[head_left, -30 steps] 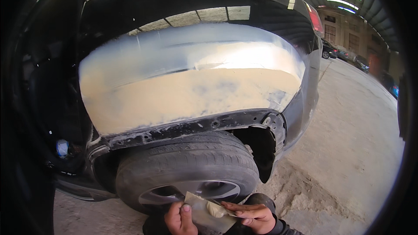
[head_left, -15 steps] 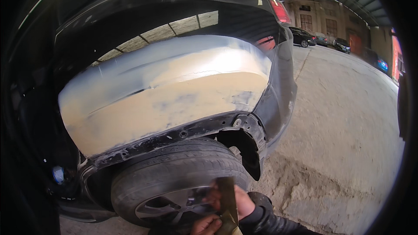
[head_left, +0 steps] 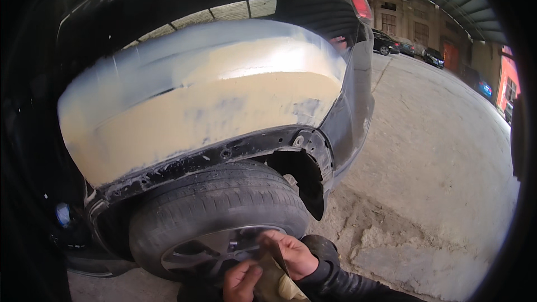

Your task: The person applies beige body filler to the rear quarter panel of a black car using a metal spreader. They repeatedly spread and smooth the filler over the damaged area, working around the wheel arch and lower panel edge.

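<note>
Smooth beige paste (head_left: 289,288), glossy bodywork (head_left: 313,10)

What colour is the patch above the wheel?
The filler patch is mostly beige, bluish grey along the top; see head view.

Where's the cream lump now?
Head view, bottom centre: the cream lump is on the sheet, right of the left hand and below the right hand.

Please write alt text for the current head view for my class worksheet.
A person's left hand holds a thin sheet bearing cream paste, with the right hand at its edge. Behind is a black car, its rear quarter panel patched with beige filler above the wheel.
</note>
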The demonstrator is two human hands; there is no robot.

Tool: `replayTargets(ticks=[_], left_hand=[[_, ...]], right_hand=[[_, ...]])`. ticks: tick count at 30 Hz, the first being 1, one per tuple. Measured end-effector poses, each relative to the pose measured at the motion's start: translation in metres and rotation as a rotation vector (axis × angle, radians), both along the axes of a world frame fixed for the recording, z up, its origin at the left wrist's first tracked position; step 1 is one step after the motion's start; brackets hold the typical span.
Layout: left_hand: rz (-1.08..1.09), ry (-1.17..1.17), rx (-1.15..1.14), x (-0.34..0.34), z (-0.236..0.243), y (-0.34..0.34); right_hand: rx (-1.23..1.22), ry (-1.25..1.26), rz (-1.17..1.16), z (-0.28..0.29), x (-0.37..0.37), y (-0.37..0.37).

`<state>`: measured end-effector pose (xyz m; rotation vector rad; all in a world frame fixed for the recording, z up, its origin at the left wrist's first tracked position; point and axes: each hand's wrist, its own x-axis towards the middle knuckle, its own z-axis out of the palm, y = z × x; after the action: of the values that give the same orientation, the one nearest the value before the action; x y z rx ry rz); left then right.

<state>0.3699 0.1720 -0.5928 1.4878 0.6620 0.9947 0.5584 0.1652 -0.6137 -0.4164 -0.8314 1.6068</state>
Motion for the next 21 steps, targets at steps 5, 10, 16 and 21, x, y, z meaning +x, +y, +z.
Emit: replayTargets(ticks=[5, 10, 16, 21], left_hand=[[0.418, -0.496, -0.137, -0.009, -0.001, 0.009], [0.732, -0.517, 0.205, -0.018, 0.009, 0.027], [0.962, -0.280, 0.364, -0.013, 0.016, 0.021], [0.996, -0.243, 0.415, -0.001, 0.016, 0.008]], right_hand=[[0.143, -0.261, 0.110, -0.006, 0.011, -0.006], [-0.066, -0.278, -0.624, -0.007, 0.014, -0.014], [0.135, -0.436, -0.782, 0.021, -0.014, -0.035], [-0.041, -0.359, -0.696, 0.022, -0.034, -0.023]])
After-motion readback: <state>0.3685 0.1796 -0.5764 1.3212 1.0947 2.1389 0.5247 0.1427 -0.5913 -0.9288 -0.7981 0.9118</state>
